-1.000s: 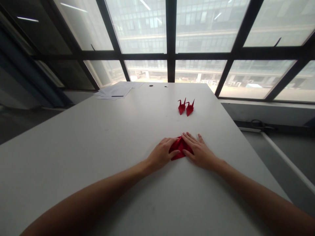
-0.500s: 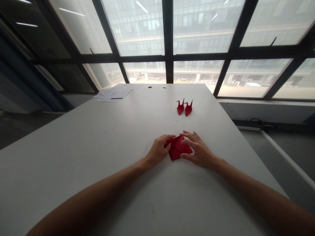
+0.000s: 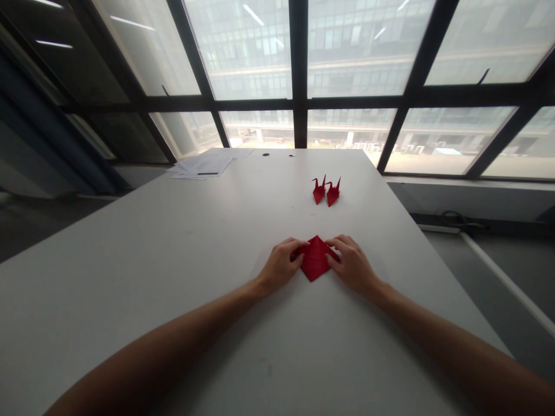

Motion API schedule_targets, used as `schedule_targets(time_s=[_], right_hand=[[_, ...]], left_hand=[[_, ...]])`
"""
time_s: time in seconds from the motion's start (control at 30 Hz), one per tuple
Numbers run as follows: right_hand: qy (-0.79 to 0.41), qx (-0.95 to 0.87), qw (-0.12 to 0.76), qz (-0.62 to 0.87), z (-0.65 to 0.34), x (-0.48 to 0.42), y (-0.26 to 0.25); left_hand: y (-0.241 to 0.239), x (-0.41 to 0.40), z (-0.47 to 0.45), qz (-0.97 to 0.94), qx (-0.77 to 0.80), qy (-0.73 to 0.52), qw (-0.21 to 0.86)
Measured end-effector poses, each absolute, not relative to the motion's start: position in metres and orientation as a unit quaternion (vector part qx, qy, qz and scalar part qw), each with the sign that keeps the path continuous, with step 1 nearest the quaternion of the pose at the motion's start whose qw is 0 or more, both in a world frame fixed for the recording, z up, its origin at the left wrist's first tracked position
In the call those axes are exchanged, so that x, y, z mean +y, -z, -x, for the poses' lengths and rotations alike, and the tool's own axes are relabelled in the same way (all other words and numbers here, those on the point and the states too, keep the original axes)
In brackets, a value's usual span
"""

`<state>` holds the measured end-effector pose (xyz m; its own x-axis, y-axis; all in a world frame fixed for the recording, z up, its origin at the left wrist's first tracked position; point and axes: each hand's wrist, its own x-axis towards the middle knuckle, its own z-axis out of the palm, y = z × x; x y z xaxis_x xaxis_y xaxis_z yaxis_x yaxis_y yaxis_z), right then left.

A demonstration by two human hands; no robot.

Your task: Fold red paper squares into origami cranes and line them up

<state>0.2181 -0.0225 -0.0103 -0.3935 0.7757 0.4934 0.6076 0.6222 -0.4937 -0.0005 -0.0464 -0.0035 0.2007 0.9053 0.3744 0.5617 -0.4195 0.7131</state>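
A folded sheet of red origami paper [image 3: 315, 260] lies on the white table between my hands, roughly diamond-shaped with one corner toward me. At its left corner, my left hand [image 3: 281, 261] pinches the edge between thumb and fingers. My right hand [image 3: 350, 261] grips the opposite corner the same way. The fingers cover both side corners of the paper. Farther back stand two finished red paper cranes, the left crane [image 3: 319, 192] and the right crane [image 3: 333, 193], side by side and clear of my hands.
The white table [image 3: 208, 231] reaches back to large dark-framed windows. Loose white papers [image 3: 206, 163] with a dark pen-like strip [image 3: 208, 173] lie at its far left. A small dark round spot [image 3: 266, 154] is near the back edge. The table's right edge runs beyond my right arm.
My right hand has moved from above the paper to pinch its right corner. The paper now lies flatter, as an even diamond. My left hand keeps its hold on the left side.
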Motion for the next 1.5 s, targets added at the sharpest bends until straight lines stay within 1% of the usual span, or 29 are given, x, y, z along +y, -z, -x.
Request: schedule_targets(time_s=[0.13,0.27,0.5,0.6,0.77,0.9,1.0,1.07,1.2,1.37,1.5], right_hand=[[-0.123,-0.817,0.348,0.443,-0.220,-0.018,0.014],[-0.159,-0.803,0.355,0.453,-0.221,-0.016,0.015],[-0.220,-0.767,0.386,0.463,-0.220,-0.017,0.014],[-0.233,-0.757,0.401,0.460,-0.219,-0.016,0.013],[-0.226,-0.765,0.418,0.435,-0.220,-0.016,0.013],[-0.206,-0.765,0.441,0.423,-0.220,-0.016,0.011],[-0.214,-0.753,0.466,0.412,-0.220,-0.017,0.008],[-0.227,-0.742,0.476,0.414,-0.221,-0.017,0.006],[-0.256,-0.724,0.487,0.417,-0.223,-0.017,0.003],[-0.283,-0.711,0.487,0.421,-0.224,-0.015,0.002],[-0.328,-0.690,0.498,0.411,-0.223,-0.014,0.003]], left_hand=[[0.002,-0.046,0.000,-0.732,0.505,-0.403,0.218],[0.000,-0.042,0.002,-0.711,0.526,-0.404,0.232],[-0.005,-0.030,0.014,-0.669,0.529,-0.394,0.343],[-0.007,-0.028,0.016,-0.663,0.520,-0.390,0.371],[-0.004,-0.029,0.015,-0.679,0.515,-0.395,0.343],[-0.004,-0.033,0.013,-0.700,0.491,-0.430,0.290],[-0.008,-0.034,0.013,-0.729,0.467,-0.434,0.249],[-0.010,-0.034,0.014,-0.736,0.454,-0.429,0.259],[-0.008,-0.033,0.015,-0.724,0.434,-0.432,0.319],[-0.004,-0.031,0.017,-0.720,0.419,-0.435,0.340],[-0.002,-0.028,0.018,-0.719,0.424,-0.422,0.353]])
